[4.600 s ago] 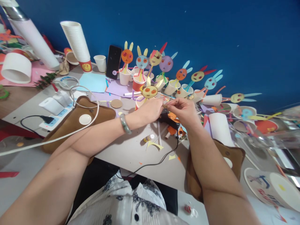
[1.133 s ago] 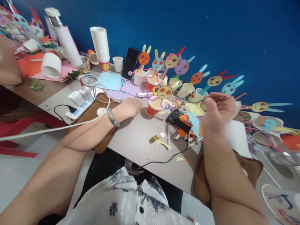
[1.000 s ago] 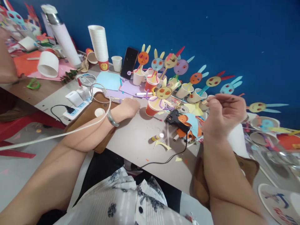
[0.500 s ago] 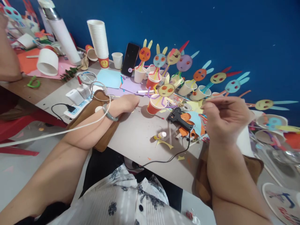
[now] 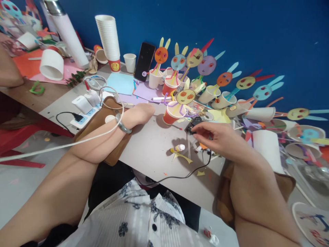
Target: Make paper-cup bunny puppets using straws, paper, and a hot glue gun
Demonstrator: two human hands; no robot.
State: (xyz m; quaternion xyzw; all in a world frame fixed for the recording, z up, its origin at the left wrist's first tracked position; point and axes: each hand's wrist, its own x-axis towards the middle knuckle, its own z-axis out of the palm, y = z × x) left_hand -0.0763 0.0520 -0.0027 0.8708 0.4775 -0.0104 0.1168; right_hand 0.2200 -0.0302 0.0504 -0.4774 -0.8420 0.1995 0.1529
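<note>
Over black plastic glue gun (image 5: 195, 124), right hand (image 5: 214, 137) bunches fingertips; left hand (image 5: 141, 113) hides fingers.

Right hand (image 5: 222, 137) shifted leftward; black glue gun (image 5: 194, 122), previously left of hand, now at fingertips, handle hidden beneath hand.

To the left of the black hot glue gun (image 5: 193, 125), a bunny-faced paper cup (image 5: 174, 112) is seen standing upright on the bench (image 5: 154, 151).
</note>
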